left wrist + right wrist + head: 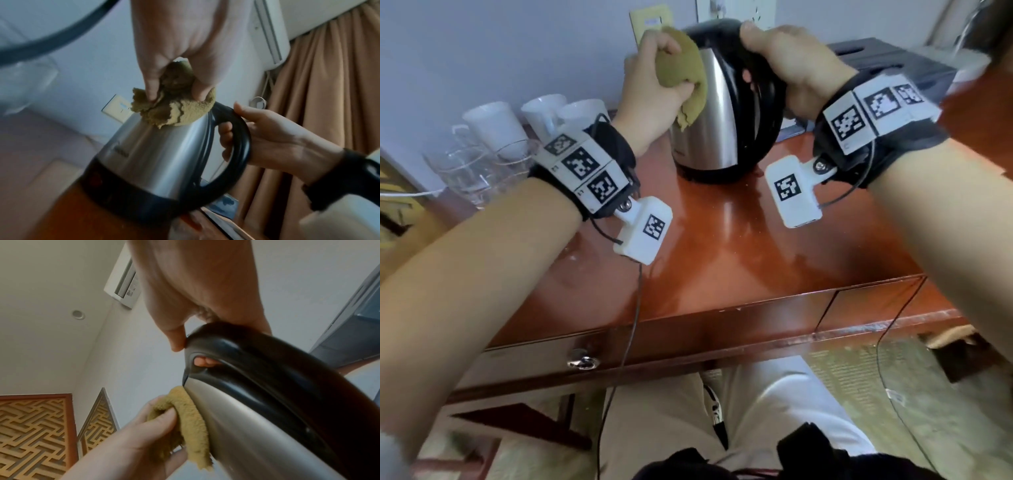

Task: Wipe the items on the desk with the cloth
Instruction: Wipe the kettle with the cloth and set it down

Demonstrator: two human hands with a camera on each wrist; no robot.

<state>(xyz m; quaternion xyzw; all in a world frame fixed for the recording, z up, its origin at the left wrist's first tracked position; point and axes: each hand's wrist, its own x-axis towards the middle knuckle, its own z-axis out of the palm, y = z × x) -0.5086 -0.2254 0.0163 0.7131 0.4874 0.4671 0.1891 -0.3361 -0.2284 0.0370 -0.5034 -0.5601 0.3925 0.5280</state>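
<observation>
A steel kettle (pixel 717 113) with a black base and black handle (pixel 767 102) stands tilted on the red-brown desk (pixel 722 240). My left hand (pixel 654 78) grips a bunched olive-yellow cloth (pixel 688 72) and presses it against the kettle's upper left side. My right hand (pixel 787 65) is curled round the handle near its top. In the left wrist view the cloth (pixel 174 110) sits on the steel body (pixel 156 155), with the right hand (pixel 267 134) holding the handle (pixel 240 146). The right wrist view shows the cloth (pixel 191 423) flat against the steel wall (pixel 246 426).
White mugs (pixel 496 123) and clear glasses (pixel 469 168) stand at the desk's back left. A dark box (pixel 893 65) sits at the back right. A drawer with a metal pull (pixel 582 361) runs along the desk's front edge. Cables hang from both wrists.
</observation>
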